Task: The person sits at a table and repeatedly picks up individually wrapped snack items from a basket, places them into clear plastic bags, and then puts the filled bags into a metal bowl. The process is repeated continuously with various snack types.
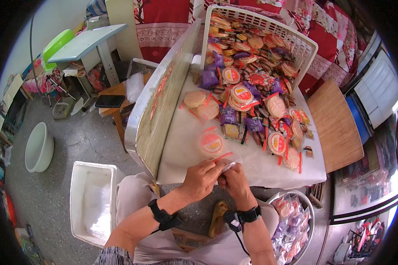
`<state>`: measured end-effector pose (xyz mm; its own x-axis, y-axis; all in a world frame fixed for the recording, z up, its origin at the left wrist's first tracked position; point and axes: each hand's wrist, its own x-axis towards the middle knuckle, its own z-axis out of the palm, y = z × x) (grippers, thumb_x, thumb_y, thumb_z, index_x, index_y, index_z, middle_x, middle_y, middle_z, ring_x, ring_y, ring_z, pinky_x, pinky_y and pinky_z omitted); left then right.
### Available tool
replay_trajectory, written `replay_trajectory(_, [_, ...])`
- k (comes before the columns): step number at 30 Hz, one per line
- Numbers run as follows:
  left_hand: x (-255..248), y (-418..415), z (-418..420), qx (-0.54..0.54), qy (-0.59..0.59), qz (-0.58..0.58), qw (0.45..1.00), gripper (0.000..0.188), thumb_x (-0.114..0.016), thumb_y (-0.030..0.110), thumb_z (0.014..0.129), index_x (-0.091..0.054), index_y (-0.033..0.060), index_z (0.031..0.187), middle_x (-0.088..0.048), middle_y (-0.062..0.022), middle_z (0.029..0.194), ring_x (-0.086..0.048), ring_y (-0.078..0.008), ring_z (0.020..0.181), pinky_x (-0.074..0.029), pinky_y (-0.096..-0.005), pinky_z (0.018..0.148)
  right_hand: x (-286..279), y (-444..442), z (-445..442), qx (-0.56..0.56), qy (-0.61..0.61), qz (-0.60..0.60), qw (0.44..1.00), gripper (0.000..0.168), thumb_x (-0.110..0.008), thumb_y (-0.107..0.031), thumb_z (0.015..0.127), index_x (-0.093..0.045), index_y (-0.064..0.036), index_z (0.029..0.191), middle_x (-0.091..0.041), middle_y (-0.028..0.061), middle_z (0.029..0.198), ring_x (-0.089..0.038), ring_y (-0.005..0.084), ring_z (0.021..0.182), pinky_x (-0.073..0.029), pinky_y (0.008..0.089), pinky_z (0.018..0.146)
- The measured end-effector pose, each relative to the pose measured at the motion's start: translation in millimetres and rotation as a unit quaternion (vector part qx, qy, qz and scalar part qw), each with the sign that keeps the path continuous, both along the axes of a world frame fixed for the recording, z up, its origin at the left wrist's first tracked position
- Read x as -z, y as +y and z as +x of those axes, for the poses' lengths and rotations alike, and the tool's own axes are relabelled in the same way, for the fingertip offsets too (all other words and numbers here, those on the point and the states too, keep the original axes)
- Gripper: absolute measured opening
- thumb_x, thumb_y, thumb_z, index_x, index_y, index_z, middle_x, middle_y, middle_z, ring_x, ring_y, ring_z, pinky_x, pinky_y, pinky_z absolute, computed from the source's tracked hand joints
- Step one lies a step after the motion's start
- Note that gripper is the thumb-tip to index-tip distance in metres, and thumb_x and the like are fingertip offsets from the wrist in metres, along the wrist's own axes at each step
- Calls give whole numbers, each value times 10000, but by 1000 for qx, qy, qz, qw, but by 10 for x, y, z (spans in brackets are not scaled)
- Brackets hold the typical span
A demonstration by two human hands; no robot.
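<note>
My left hand [202, 177] and my right hand [234, 179] meet at the near edge of the cloth-covered table [185, 162]. Between their fingers they pinch a small piece of clear plastic film [231, 165], perhaps a bag. Just beyond my fingertips lies a wrapped round cracker [211, 142] with a red and yellow print. Two pale wrapped crackers [207, 109] lie farther back. A white plastic basket [310, 46] lies tipped, and wrapped snacks spill from it, among them purple packets [228, 115] and more round crackers [277, 143].
A board [162, 99] stands on edge along the table's left side. A white foam box [93, 198] holding clear plastic is on the floor at left. A metal basin [311, 212] of bagged snacks is at lower right. A phone [109, 101] lies on a wooden stool.
</note>
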<state>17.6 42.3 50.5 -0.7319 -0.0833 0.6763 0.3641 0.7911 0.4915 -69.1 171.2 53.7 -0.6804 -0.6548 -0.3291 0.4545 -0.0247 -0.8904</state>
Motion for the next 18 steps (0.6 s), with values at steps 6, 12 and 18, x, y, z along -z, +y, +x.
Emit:
replay_trajectory(6, [-52, -134, 39, -51, 19, 34, 998, 250, -591, -26, 797, -621, -36, 1045, -611, -139, 843, -613, -322, 773, -508, -393, 630, -255, 28, 42, -24, 292, 132, 947, 170, -497, -81, 906, -617, 23, 844, -537, 15, 658, -486, 87, 563, -392, 255, 495])
replay_trajectory(12, [-34, -128, 45, -43, 8, -2, 999, 281, -613, -6, 723, -611, 3, 1003, -587, -106, 816, -603, -298, 762, -501, -386, 626, 18, -166, 42, -68, 250, 98, 961, 325, -422, -33, 863, -634, 1, 1107, -579, 21, 710, -526, 97, 618, -445, 254, 527])
replay_trajectory(18, [-108, -211, 40, -66, 5, -2, 998, 267, -615, -44, 743, -627, -19, 1009, -587, -141, 810, -587, -333, 706, -482, -398, 582, -167, -328, -96, -123, 205, 116, 964, 352, -457, -53, 868, -614, -8, 1180, -601, 44, 719, -560, 106, 616, -466, 253, 527])
